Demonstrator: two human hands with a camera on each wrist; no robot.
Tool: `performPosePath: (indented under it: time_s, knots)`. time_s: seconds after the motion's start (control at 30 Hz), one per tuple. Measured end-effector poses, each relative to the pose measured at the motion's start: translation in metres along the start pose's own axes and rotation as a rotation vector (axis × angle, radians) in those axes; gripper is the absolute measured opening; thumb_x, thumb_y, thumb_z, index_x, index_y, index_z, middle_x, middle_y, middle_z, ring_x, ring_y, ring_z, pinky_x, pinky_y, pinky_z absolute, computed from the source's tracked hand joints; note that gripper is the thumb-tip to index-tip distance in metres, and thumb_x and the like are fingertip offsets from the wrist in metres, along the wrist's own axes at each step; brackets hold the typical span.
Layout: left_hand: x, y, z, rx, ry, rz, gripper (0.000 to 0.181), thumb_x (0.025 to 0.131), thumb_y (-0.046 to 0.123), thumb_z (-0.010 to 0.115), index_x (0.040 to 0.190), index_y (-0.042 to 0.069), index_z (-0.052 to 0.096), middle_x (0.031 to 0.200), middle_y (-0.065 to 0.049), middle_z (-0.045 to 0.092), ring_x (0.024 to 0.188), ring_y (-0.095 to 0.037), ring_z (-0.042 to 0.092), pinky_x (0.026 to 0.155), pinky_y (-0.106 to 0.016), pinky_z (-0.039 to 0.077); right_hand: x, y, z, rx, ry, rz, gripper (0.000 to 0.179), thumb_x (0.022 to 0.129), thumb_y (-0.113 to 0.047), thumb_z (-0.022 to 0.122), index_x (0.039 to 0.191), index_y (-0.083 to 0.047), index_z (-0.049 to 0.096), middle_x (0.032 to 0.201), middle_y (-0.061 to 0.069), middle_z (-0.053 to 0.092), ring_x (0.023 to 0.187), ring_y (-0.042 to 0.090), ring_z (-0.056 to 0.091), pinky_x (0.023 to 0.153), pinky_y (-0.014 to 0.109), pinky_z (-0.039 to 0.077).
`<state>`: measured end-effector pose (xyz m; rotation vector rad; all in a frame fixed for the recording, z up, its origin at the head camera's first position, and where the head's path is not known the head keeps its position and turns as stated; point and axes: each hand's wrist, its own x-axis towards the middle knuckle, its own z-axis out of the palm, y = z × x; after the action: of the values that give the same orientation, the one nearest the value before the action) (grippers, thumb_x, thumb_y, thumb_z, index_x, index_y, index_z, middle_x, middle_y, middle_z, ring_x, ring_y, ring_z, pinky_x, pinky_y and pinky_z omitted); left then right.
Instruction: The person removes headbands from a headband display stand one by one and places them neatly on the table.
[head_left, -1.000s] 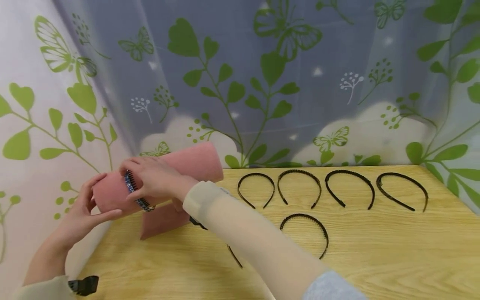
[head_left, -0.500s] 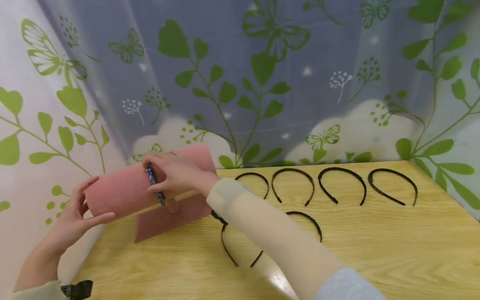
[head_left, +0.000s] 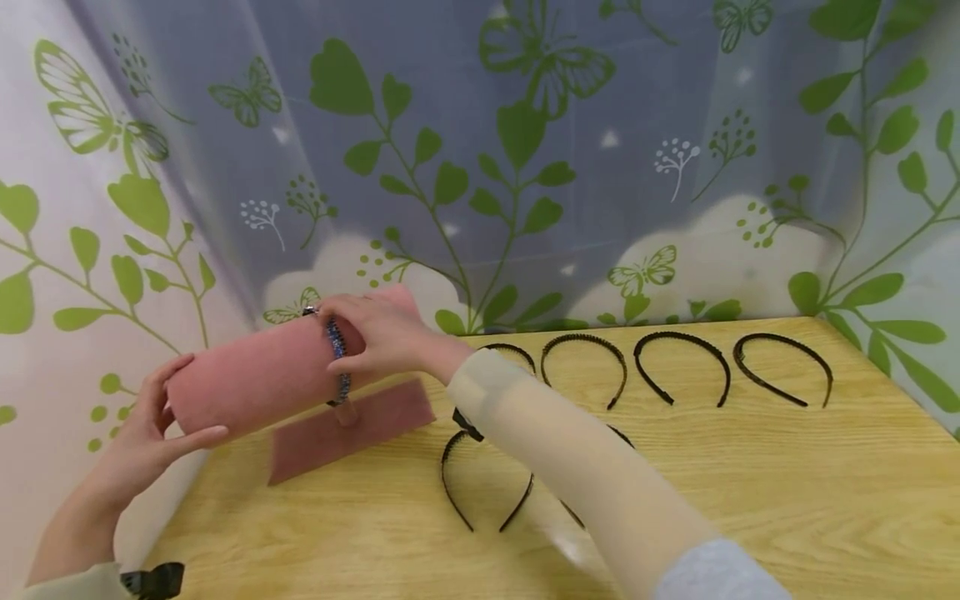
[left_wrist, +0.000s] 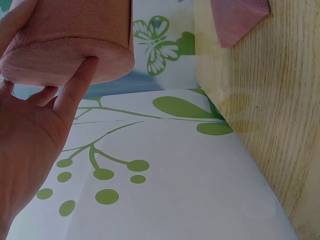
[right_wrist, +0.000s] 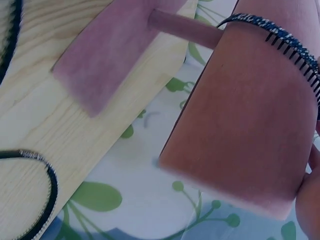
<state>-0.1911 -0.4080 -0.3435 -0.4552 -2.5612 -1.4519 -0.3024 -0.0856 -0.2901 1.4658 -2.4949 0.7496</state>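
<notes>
A pink plush headband stand has a thick roll [head_left: 247,375] set on a short post above a flat base [head_left: 352,425]. Round the roll, right of its middle, sits a headband [head_left: 340,358] with blue glitter; black comb teeth [right_wrist: 302,65] show inside it in the right wrist view. My right hand [head_left: 386,333] holds this headband from the right, thumb in front and fingers over the top. At the roll's left end my left hand [head_left: 138,433] grips it, fingers above and thumb below. The left wrist view shows a digit [left_wrist: 80,82] against the roll's flat end face [left_wrist: 45,65].
On the wooden table [head_left: 750,467], several dark headbands lie in a back row, among them a toothed headband [head_left: 581,339] and a headband at the right [head_left: 787,337]. Closer in, another headband [head_left: 444,475] lies beside my right forearm. A leaf-patterned curtain [head_left: 420,50] hangs behind.
My right hand has slid the blue glitter headband rightward along the roll, from near its left end to past the middle. My left hand stays at the left end.
</notes>
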Motion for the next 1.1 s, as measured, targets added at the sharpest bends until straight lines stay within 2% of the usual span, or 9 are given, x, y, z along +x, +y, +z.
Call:
performPosePath:
  time_s: [0.1,0.33,0.63,0.83,1.0,1.1]
  knots:
    - [0.001,0.0,0.001,-0.021,-0.011,0.004,0.095,0.086,-0.011,0.066,0.154,0.03,0.015,0.14,0.0,0.027,0.113,0.003,0.038,0.077,-0.013,0.048,-0.007,0.007,-0.005,0.019,0.021,0.007,0.051,0.086,-0.039,0.074,0.126,-0.016,0.051,0.142,0.0,0.045,0.13,0.008,0.038,0.106,0.018,0.026]
    - [-0.001,-0.002,-0.002,-0.013,-0.016,-0.013,0.095,0.087,-0.009,0.067,0.154,0.032,0.014,0.141,-0.001,0.026,0.113,0.003,0.038,0.076,-0.014,0.048,-0.017,0.015,-0.01,0.003,0.035,0.029,0.056,0.085,-0.041,0.074,0.129,-0.016,0.051,0.145,-0.003,0.042,0.13,0.013,0.039,0.11,0.025,0.022]
    - [0.002,-0.001,-0.001,0.025,-0.009,0.002,0.096,0.087,-0.01,0.066,0.155,0.031,0.012,0.141,0.003,0.027,0.112,0.004,0.038,0.076,-0.015,0.049,-0.018,0.019,-0.01,-0.1,0.033,-0.013,0.074,0.085,-0.047,0.073,0.145,-0.016,0.043,0.149,-0.002,0.039,0.135,0.01,0.035,0.113,0.026,0.015]
    - [0.005,-0.001,-0.001,0.032,-0.01,-0.007,0.095,0.088,-0.009,0.065,0.155,0.031,0.011,0.142,0.004,0.025,0.112,0.002,0.037,0.076,-0.014,0.048,-0.017,0.018,-0.008,-0.156,-0.011,0.035,0.096,0.076,-0.055,0.077,0.15,-0.017,0.031,0.155,-0.004,0.03,0.137,0.006,0.03,0.113,0.025,0.009]
    - [0.003,-0.001,-0.002,0.034,-0.002,-0.001,0.095,0.087,-0.01,0.065,0.155,0.031,0.012,0.142,0.004,0.026,0.112,0.003,0.037,0.076,-0.014,0.048,-0.015,0.016,-0.005,-0.201,-0.011,0.054,0.107,0.07,-0.058,0.08,0.152,-0.016,0.025,0.153,-0.002,0.033,0.136,0.008,0.031,0.112,0.026,0.01]
    - [0.001,-0.001,-0.002,0.022,-0.003,0.008,0.095,0.087,-0.011,0.066,0.155,0.03,0.014,0.141,0.003,0.026,0.112,0.003,0.038,0.076,-0.014,0.049,-0.014,0.014,-0.002,-0.239,-0.022,0.063,0.112,0.07,-0.062,0.078,0.154,-0.016,0.021,0.155,-0.002,0.029,0.139,0.009,0.027,0.113,0.028,0.009]
